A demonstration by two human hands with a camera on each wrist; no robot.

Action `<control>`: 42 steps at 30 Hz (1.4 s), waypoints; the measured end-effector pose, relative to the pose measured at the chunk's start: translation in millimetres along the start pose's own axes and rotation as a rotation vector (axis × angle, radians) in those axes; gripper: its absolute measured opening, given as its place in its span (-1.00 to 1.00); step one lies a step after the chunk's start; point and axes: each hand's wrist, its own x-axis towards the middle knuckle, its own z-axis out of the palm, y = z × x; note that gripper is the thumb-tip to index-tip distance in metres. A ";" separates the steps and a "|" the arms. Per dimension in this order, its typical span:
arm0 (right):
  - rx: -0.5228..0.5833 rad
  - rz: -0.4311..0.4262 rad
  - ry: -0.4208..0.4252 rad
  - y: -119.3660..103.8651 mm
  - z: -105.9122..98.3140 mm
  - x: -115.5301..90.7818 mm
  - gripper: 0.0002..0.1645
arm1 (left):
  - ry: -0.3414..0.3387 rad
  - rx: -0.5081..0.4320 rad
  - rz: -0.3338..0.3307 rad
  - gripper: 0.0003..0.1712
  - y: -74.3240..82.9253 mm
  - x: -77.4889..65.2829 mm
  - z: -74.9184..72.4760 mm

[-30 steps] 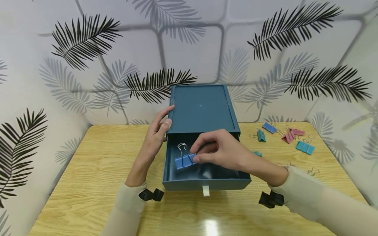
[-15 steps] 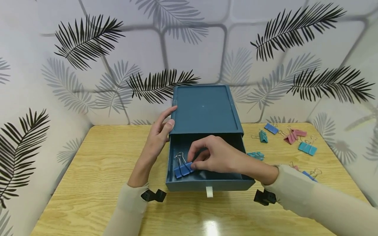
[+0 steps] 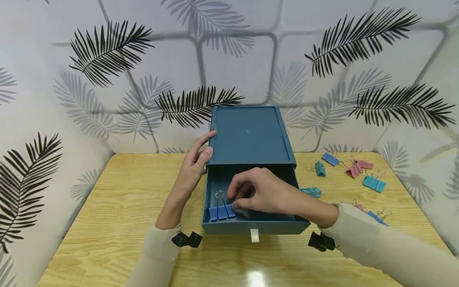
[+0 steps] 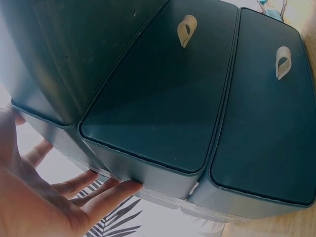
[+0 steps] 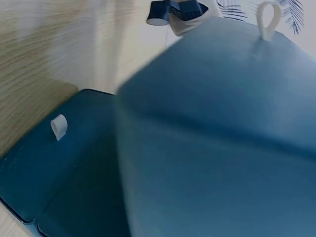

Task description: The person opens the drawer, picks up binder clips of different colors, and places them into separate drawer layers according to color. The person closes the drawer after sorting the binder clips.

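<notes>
In the head view, a blue binder clip (image 3: 222, 212) lies in the front left part of the pulled-out drawer (image 3: 256, 228), its wire handles toward the back. My right hand (image 3: 267, 191) hovers inside the drawer, fingers bent, a gap between thumb and index finger. The thumb tip is at the clip's upper right corner; whether they touch is hard to see. My left hand (image 3: 190, 171) rests against the left side of the dark blue drawer unit (image 3: 251, 135). Extended left fingers (image 4: 111, 200) touch the unit's side in the left wrist view.
Several binder clips lie on the wooden table to the right, among them a blue one (image 3: 330, 159), a pink one (image 3: 354, 170) and a teal one (image 3: 374, 183). White pull loops (image 4: 186, 30) mark other drawer fronts. A patterned wall (image 3: 236, 63) stands behind the unit.
The blue clip has gone down and toward the drawer's front left, its right end dropping away from the right fingers' pinch. The right hand lowered slightly; the left hand stays on the unit.
</notes>
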 end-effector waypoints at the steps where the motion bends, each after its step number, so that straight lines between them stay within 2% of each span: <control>1: 0.013 0.001 0.008 -0.3 -1.4 -1.4 -0.88 | 0.000 0.000 -0.001 -0.45 -0.3 -0.1 -0.1; 7: 0.053 0.011 0.087 -2.7 -14.0 -17.9 -0.87 | 0.003 0.000 0.011 -0.44 -0.7 -0.1 -0.1; 11: 0.061 -0.009 0.185 -5.8 -21.9 -35.3 -0.82 | 0.001 0.006 0.021 -0.44 -0.6 -0.6 0.7; 18: 0.101 -0.114 0.370 -4.6 -33.1 -71.5 -0.72 | 0.006 0.017 0.027 -0.43 -1.7 -1.0 -0.5; 25: 0.155 -0.228 0.530 17.4 -37.0 -115.0 -0.61 | 0.009 0.002 0.021 -0.43 -1.1 -2.0 -1.0; 28: 0.116 -0.180 0.590 28.0 -37.7 -134.7 -0.57 | 0.003 0.008 0.030 -0.43 -0.7 -1.5 0.1; 31: -0.003 -0.083 0.625 37.9 -37.5 -150.6 -0.53 | 0.006 0.001 0.037 -0.43 -1.0 -1.3 0.4; 34: -0.084 -0.046 0.665 50.1 -36.0 -163.2 -0.51 | 0.005 -0.012 0.039 -0.43 -1.5 -1.8 -0.1; 42: -0.145 0.055 0.796 91.5 -32.4 -194.5 -0.43 | 0.002 -0.007 0.042 -0.43 -2.7 -1.1 1.3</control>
